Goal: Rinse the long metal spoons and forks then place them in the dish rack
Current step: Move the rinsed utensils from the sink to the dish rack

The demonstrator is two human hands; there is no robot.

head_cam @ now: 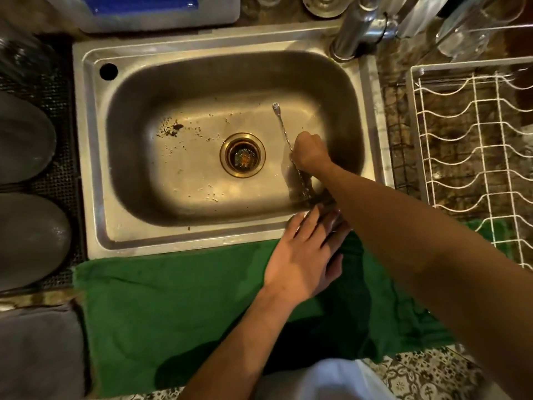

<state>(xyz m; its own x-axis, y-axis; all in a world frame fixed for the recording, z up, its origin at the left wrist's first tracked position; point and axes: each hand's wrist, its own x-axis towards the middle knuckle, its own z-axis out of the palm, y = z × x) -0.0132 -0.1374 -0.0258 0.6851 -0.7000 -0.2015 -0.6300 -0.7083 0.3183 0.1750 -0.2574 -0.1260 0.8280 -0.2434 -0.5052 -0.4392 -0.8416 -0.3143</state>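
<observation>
My right hand point(310, 153) is clenched around a long thin metal utensil point(282, 125) with a twisted stem, held low inside the steel sink point(184, 82), right of the drain point(242, 155). One end points toward the sink's back; the other end runs under my forearm and is hidden. My left hand point(302, 255) lies at the sink's front rim with fingers spread, reaching toward something dark under my right forearm; I cannot tell what. The white wire dish rack point(450, 131) stands to the right of the sink. No water stream is visible from the faucet point(350, 33).
A green towel point(173, 307) hangs over the counter's front edge. Two dark round lids or pans point(26, 140) sit on a mat at the left. Glasses point(461, 33) stand behind the rack. A white and blue container point(150, 10) sits behind the sink. Food specks dot the basin.
</observation>
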